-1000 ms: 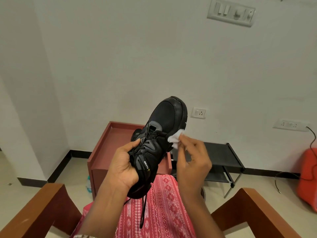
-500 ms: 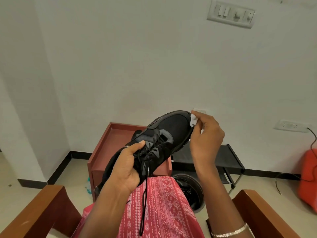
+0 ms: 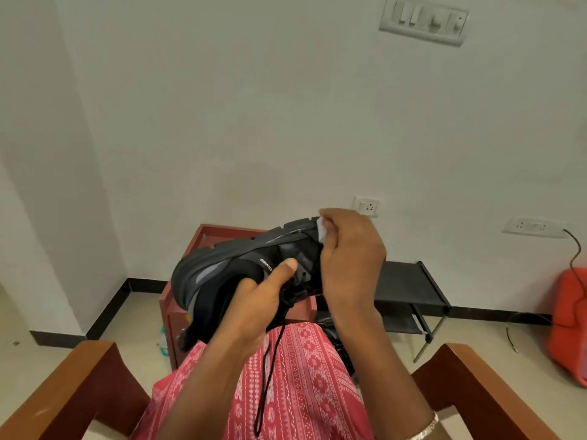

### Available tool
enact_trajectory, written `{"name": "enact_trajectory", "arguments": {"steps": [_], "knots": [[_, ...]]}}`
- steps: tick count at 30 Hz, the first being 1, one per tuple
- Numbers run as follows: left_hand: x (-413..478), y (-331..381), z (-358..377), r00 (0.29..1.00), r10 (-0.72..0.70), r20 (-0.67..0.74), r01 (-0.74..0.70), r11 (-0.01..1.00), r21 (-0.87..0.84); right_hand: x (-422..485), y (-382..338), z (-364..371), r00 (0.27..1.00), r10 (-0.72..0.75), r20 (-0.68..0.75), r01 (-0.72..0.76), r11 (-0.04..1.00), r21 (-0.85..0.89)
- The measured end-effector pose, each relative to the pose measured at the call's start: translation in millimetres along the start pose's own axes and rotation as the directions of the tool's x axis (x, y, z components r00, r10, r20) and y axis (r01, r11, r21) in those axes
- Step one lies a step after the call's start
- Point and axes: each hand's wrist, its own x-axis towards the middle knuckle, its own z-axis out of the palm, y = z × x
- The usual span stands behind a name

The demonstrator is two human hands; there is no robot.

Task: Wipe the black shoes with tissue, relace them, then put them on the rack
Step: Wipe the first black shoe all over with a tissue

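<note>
Black shoe (image 3: 228, 265) sat mid-frame, tipped over with the sole toward the top, so its toe edge faced the right hand (image 3: 349, 258). On my feed the left hand (image 3: 254, 300) gripped it at the collar, thumb on the side, likely to steady it. Right hand pinched white tissue (image 3: 322, 228) against the toe edge; I judged wiping. Lace (image 3: 270, 369) hung loose over the lap. Rack (image 3: 409, 287) stood behind, right of centre.
</note>
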Motion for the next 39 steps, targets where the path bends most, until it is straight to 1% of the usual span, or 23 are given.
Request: {"name": "enact_trajectory", "arguments": {"steps": [2, 4, 6, 7, 9, 10, 12, 13, 14, 16, 19, 22, 24, 25, 26, 29, 32, 36, 37, 39], "knots": [[1.5, -4.9, 1.5, 1.0, 0.019, -0.008, -0.018, 0.999, 0.047, -10.8, -1.1, 4.7, 0.997, -0.042, 0.068, 0.041, 0.999, 0.004], [4.7, -5.4, -2.4, 0.999, 0.033, -0.026, -0.032, 0.998, 0.052, -20.2, 1.9, 7.2, 0.989, -0.104, 0.109, 0.101, 0.994, 0.036], [5.5, -4.4, -5.9, 0.998, 0.047, -0.03, -0.045, 0.997, 0.057, -24.4, 12.5, 7.6, 0.984, -0.142, 0.11, 0.137, 0.989, 0.051], [5.6, -4.2, -7.4, 0.998, 0.048, -0.037, -0.046, 0.998, 0.048, -24.5, 19.8, 6.4, 0.987, -0.131, 0.095, 0.128, 0.991, 0.046], [6.0, -4.4, -9.5, 0.998, 0.033, -0.057, -0.033, 0.999, 0.017, -22.0, 33.8, 1.3, 0.999, -0.033, 0.035, 0.032, 0.999, 0.024], [6.5, -4.8, -9.9, 0.998, 0.028, -0.06, -0.028, 1.0, 0.012, -20.1, 39.8, -2.3, 0.999, 0.052, 0.001, -0.052, 0.998, 0.026], [6.5, -4.8, -9.8, 0.998, 0.036, -0.047, -0.035, 0.999, 0.023, -18.3, 46.2, -8.8, 0.975, 0.219, -0.044, -0.217, 0.975, 0.048], [6.2, -4.8, -9.3, 0.998, 0.041, -0.043, -0.04, 0.999, 0.034, -18.7, 45.8, -10.2, 0.962, 0.267, -0.057, -0.264, 0.963, 0.055], [5.4, -4.7, -8.4, 0.998, 0.047, -0.037, -0.045, 0.998, 0.054, -19.7, 42.7, -10.1, 0.957, 0.283, -0.066, -0.28, 0.958, 0.059], [4.1, -6.7, -6.2, 0.998, 0.056, -0.021, -0.053, 0.991, 0.127, -22.4, 29.6, -5.1, 0.966, 0.248, -0.071, -0.245, 0.968, 0.059], [-0.6, -8.6, -2.7, 0.998, 0.055, -0.033, -0.042, 0.944, 0.326, -30.8, 0.0, 7.2, 0.995, 0.089, -0.054, -0.085, 0.994, 0.067], [-5.9, -3.0, -1.4, 0.995, 0.023, -0.093, 0.028, 0.857, 0.515, -41.9, -12.6, 12.7, 0.995, -0.098, -0.03, 0.1, 0.993, 0.056], [-5.8, 0.1, -4.3, 0.994, -0.002, -0.11, 0.067, 0.803, 0.593, -41.5, -1.1, 12.8, 0.989, -0.142, -0.029, 0.143, 0.988, 0.061], [-5.9, 0.2, -6.2, 0.994, -0.016, -0.105, 0.077, 0.793, 0.604, -40.4, 8.5, 12.0, 0.991, -0.131, -0.031, 0.132, 0.99, 0.048], [-7.0, 1.2, -6.3, 0.996, -0.016, -0.084, 0.063, 0.809, 0.585, -38.8, 18.9, 10.3, 0.995, -0.097, -0.038, 0.098, 0.995, 0.029], [0.2, -10.7, -10.1, 0.997, 0.032, -0.075, 0.009, 0.871, 0.491, -33.3, 47.2, 2.8, 0.994, 0.093, -0.061, -0.091, 0.995, 0.029], [1.8, -11.2, -9.6, 0.998, 0.017, -0.054, 0.012, 0.867, 0.497, -28.6, 57.3, -4.8, 0.963, 0.26, -0.063, -0.254, 0.963, 0.088], [3.0, -12.3, -10.8, 0.997, 0.022, -0.069, 0.021, 0.821, 0.57, -18.4, 48.1, -9.8, 0.941, 0.337, 0.001, -0.335, 0.936, 0.109], [1.8, -10.9, -10.7, 0.998, 0.018, -0.065, 0.023, 0.818, 0.575, -15.8, 42.4, -9.8, 0.942, 0.336, 0.02, -0.336, 0.934, 0.118], [0.0, -7.6, -9.3, 0.998, -0.006, -0.066, 0.043, 0.806, 0.59, -15.3, 24.8, -7.7, 0.957, 0.286, 0.044, -0.289, 0.948, 0.136]]}}
